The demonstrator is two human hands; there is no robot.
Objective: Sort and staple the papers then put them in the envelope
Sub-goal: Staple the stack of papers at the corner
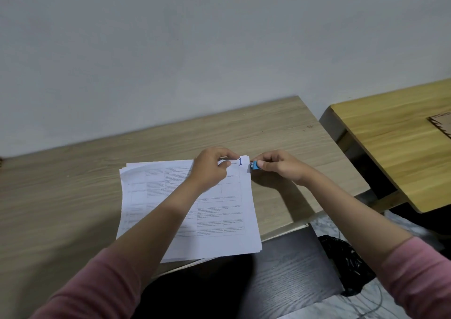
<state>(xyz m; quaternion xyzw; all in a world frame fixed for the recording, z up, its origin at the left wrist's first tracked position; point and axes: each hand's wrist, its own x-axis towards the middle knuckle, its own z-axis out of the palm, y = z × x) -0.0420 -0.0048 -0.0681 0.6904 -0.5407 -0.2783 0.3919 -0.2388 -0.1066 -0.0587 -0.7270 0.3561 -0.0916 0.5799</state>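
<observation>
A stack of printed white papers [214,221] lies on the wooden table [73,191], its near edge hanging slightly over the table's front. The top sheet carries a blue handwritten "1" at its far right corner. My left hand [212,167] pinches that corner between thumb and fingers. My right hand [278,166] holds a small blue stapler [255,165] right at the same corner's edge. No envelope is in view.
A second, yellower wooden table [402,143] stands to the right with a brown cardboard piece [441,126] at its edge. A black plastic bag [346,257] lies on the floor between the tables. A dark wood-grain surface [288,270] sits below the table's front edge.
</observation>
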